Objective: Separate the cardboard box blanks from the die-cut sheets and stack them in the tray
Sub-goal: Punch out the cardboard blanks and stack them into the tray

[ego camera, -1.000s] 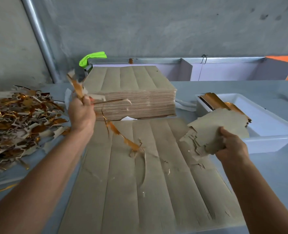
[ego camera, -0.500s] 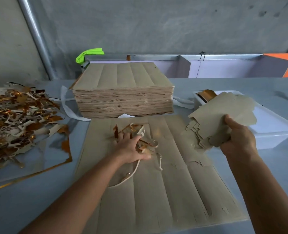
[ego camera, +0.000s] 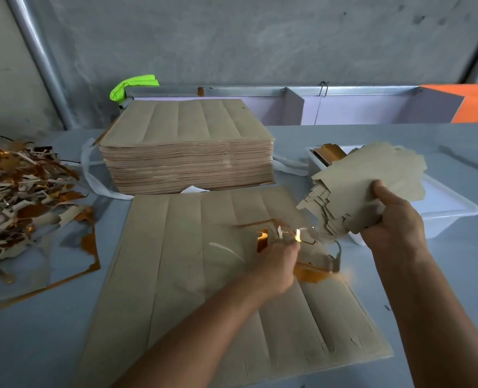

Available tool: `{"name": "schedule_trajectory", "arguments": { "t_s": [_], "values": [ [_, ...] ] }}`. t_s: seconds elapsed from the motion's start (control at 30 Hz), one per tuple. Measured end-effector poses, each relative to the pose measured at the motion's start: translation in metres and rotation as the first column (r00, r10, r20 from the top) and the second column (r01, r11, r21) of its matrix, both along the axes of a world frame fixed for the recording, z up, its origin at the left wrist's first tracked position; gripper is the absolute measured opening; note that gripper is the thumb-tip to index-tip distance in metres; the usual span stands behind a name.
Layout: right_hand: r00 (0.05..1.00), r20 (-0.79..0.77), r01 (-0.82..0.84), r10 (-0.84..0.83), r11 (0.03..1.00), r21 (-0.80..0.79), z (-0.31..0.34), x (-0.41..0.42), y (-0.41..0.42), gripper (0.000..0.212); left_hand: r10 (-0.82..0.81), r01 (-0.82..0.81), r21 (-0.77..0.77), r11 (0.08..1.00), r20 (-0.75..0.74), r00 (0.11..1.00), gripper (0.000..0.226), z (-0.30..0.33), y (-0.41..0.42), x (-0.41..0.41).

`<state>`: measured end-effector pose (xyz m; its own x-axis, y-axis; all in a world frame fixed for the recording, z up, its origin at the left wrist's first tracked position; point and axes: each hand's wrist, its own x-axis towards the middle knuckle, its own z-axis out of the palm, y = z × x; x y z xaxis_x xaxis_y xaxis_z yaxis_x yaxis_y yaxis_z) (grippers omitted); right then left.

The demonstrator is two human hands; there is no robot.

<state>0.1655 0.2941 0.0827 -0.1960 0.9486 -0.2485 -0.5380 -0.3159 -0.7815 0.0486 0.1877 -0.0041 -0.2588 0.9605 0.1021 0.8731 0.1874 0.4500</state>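
Shifted right since half a second ago: left hand, now nearer the right, fingers closed on gold-backed scrap over the flat sheet. Right hand grips a fanned bundle of blanks just above the near rim of the white tray, which holds a few gold blanks at its far end. Beyond: stack of uncut sheets, centre; scrap heap, far left.
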Motion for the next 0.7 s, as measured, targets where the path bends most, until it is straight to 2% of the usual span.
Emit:
{"name": "schedule_trajectory", "arguments": {
  "t_s": [0.13,0.3,0.4,0.57,0.7],
  "values": [
    [0.999,0.035,-0.005,0.006,1.0,-0.023,-0.004,0.001,-0.002,0.039,0.071,-0.084,-0.062,0.995,-0.19,0.979,0.036,-0.001,-0.016,0.009],
    [0.992,0.062,-0.106,0.106,0.994,-0.011,-0.01,-0.01,-0.016,0.037,0.314,-0.321,0.019,0.947,-0.266,0.911,0.04,0.021,-0.057,-0.047],
    [0.977,0.092,-0.192,0.193,0.981,-0.029,-0.016,-0.028,-0.034,0.032,0.501,-0.495,0.093,0.864,-0.256,0.826,0.041,0.033,-0.089,-0.091],
    [0.934,0.114,-0.332,0.337,0.941,-0.066,-0.027,-0.072,-0.064,0.008,0.687,-0.649,0.225,0.727,-0.253,0.681,0.033,0.058,-0.14,-0.146],
    [0.893,0.117,-0.432,0.434,0.901,-0.041,-0.031,-0.105,-0.091,0.024,0.782,-0.681,0.384,0.623,-0.282,0.556,0.033,0.091,-0.176,-0.187]
  ]
}}
